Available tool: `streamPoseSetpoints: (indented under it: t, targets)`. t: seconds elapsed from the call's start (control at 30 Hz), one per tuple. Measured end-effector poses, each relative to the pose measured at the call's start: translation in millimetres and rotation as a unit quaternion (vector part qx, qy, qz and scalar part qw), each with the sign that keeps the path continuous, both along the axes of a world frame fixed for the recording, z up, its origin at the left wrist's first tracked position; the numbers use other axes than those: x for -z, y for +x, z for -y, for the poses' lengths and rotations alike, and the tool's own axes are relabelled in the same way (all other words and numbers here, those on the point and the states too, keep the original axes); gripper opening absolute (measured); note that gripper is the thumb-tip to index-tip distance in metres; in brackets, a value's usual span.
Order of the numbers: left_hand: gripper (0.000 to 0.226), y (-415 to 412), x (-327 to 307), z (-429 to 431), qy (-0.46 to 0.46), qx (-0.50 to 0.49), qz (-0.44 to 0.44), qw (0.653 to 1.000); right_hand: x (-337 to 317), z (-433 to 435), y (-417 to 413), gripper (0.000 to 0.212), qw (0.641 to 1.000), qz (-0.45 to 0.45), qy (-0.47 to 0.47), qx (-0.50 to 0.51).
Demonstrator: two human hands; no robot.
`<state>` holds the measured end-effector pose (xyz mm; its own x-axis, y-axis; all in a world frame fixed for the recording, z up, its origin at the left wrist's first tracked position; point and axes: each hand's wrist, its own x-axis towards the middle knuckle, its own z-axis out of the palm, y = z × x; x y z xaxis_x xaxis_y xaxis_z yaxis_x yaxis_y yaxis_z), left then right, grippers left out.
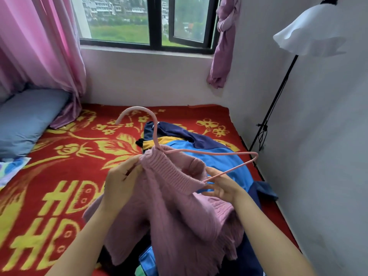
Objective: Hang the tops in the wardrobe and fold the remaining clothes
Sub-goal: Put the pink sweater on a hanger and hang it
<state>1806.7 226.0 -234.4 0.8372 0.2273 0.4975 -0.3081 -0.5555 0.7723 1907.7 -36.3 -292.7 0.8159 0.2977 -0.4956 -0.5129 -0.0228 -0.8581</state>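
A pink knitted sweater hangs between my hands above the bed. My left hand pinches the left side of its ribbed collar. A pink wire hanger has its left arm inside the collar, while its hook points up and its right arm sticks out to the right. My right hand holds the hanger's lower wire and the right side of the collar. Beneath lies a pile of blue, navy and yellow clothes.
The bed carries a red blanket with yellow flowers. A blue pillow lies at the left, beside a pink curtain. A black stand with a white lamp shade stands against the right wall. The window is behind the bed.
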Motion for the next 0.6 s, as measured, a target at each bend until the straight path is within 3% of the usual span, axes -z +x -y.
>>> streamPoseSetpoints:
  t: [0.13, 0.17, 0.27, 0.33, 0.37, 0.47, 0.6]
  targets:
    - [0.031, -1.5, 6.9, -3.5, -0.014, 0.0, -0.007, 1.0, -4.7, -2.8, 4.2, 0.006, 0.999, 0.001, -0.036, -0.026]
    - [0.029, -2.4, 8.7, -4.9, -0.012, -0.011, -0.006, 1.0, -6.1, -7.3, 3.7, 0.015, 0.998, 0.008, -0.058, -0.012]
    - [0.027, -9.0, 13.6, -13.1, 0.032, -0.036, 0.05, 0.998, -11.2, 0.1, 8.2, 0.029, 0.975, 0.027, -0.088, 0.201]
    - [0.032, -18.7, 18.0, -18.6, 0.132, -0.032, 0.107, 0.985, -19.8, 30.5, 16.4, 0.03, 0.934, 0.068, -0.118, 0.329]
    - [0.033, -23.6, 21.3, -21.4, 0.196, -0.039, 0.119, 0.973, -26.0, 47.2, 20.2, 0.031, 0.922, 0.098, -0.151, 0.344]
    - [0.042, -31.8, 33.7, -26.8, 0.343, -0.064, 0.102, 0.932, -42.9, 83.1, 21.9, 0.03, 0.89, 0.181, -0.283, 0.308]
    - [0.049, -20.9, 28.5, -18.5, 0.326, -0.087, 0.041, 0.941, -70.0, 81.9, 13.8, 0.024, 0.867, 0.248, -0.381, 0.206]
